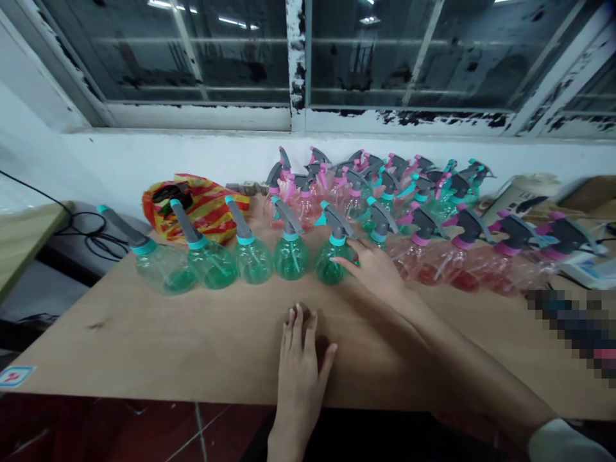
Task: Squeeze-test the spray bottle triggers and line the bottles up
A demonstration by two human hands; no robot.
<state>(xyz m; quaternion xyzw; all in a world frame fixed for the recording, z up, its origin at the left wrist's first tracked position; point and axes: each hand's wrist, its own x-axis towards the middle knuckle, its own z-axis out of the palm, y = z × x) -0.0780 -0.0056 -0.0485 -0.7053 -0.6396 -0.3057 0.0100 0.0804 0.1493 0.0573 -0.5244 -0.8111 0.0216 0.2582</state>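
Note:
My right hand point(378, 273) grips the side of a green spray bottle point(328, 264), its thumb on the near face and fingers round the right side. That bottle stands upright on the table, with a teal collar and grey trigger head. Close to its left is another green spray bottle point(291, 260). Over the bare wood in front of the row, my left hand point(301, 359) is open, fingers stretched forward and holding nothing. More green bottles continue leftward, the leftmost bottle point(166, 269) appearing tilted by the lens. Rightward stand pink spray bottles point(423, 260).
Behind the row, many pink and green spray bottles point(337, 192) crowd against the wall below the window point(298, 122). A red-and-yellow plastic bag point(212, 208) lies at the back left of the wooden table point(192, 346). Black cable point(94, 234) hangs beyond its left edge.

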